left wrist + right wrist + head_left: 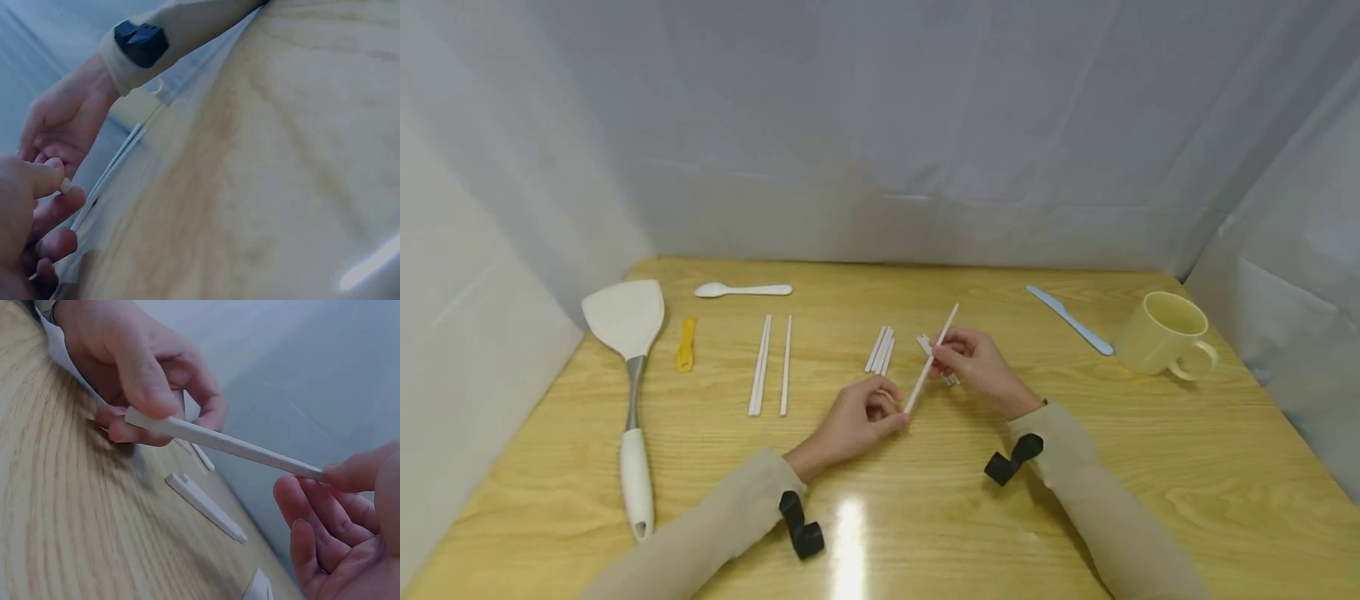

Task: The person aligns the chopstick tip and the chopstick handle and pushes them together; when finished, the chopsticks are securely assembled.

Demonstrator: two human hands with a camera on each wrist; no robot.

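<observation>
The left hand (28, 219) is filling the corner at 8 o'clock, very close to the camera. Its thumb and fingers are pinching the end of a thin white stick (65, 185), of which only the tip is showing there. The right hand (62, 125) is sitting at 10 o'clock, just above the left hand, with the fingers curled toward it. A beige sleeve (187, 25) is running from this hand up to 12 o'clock, and a black clip (142, 42) is sitting on its cuff. The wooden bench (281, 156) is taking the whole side from 1 to 6 o'clock. Thin pale sticks (112, 169) are lying near its edge, blurred.
</observation>
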